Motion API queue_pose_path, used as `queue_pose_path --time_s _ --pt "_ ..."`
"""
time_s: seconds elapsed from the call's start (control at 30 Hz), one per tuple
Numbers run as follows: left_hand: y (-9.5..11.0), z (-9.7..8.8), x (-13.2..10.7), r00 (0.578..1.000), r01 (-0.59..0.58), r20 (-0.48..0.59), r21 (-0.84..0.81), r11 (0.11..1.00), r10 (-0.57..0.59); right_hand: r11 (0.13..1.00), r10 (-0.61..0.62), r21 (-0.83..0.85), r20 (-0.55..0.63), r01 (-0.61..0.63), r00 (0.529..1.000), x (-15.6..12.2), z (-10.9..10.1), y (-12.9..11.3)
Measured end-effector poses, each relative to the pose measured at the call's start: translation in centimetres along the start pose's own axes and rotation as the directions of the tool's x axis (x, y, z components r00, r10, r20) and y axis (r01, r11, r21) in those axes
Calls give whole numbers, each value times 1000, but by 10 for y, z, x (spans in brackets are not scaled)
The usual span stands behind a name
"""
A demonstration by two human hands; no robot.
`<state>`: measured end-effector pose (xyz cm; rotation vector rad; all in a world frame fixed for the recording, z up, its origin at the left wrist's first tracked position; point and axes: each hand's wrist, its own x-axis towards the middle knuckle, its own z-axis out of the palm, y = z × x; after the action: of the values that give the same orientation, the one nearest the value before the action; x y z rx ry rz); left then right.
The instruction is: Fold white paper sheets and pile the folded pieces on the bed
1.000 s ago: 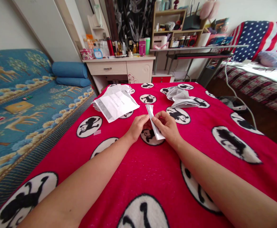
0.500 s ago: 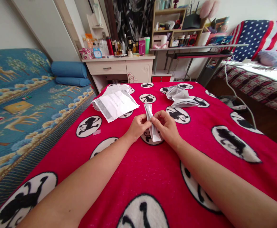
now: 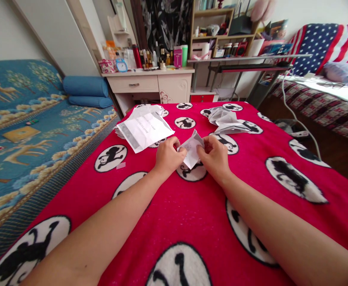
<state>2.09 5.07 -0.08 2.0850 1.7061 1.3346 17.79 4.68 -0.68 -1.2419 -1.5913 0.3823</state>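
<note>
Between my hands is a small folded sheet of paper point(image 3: 191, 150), white with faint grey print, standing at a slant with one corner pointing up. My left hand point(image 3: 169, 156) pinches its left side between thumb and fingers. On the opposite side my right hand point(image 3: 214, 155) grips the paper's right edge, fingers curled. Both hands rest close to the red blanket point(image 3: 174, 214). Left of them lies a stack of printed paper sheets point(image 3: 146, 129). Beyond my right hand sits a loose pile of folded papers point(image 3: 226, 119).
A small clear scrap point(image 3: 121, 165) lies on the blanket at left. A blue patterned sofa point(image 3: 42, 119) runs along the left side. Behind stands a white dresser point(image 3: 150, 85) with bottles on top, beside a desk with shelves point(image 3: 221, 37). A white cable point(image 3: 299, 119) hangs at right.
The paper was a narrow folded strip pinched at its middle; now it is a wider, pointed shape. My hands have moved apart to its two sides.
</note>
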Motion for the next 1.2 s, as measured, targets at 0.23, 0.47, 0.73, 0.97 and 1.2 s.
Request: queue_pose_path --time_s 0.23,0.47,0.73,0.97,1.2 --pt "-12 0 6 1000 13 23 -114 993 -10 994 71 72 74 -76 995 1 0 7" --pt "-11 -1 7 979 -107 118 -392 914 165 966 163 187 100 -180 981 5 -4 8" --pt "-22 0 8 976 -110 138 -352 929 168 994 83 63 109 -90 991 7 -3 22" --pt "-38 8 9 960 -68 241 -281 957 139 974 18 -224 175 22 984 7 -5 22" --pt "-42 8 10 927 -125 316 -243 962 201 948 51 -305 414 86 909 10 -13 11"
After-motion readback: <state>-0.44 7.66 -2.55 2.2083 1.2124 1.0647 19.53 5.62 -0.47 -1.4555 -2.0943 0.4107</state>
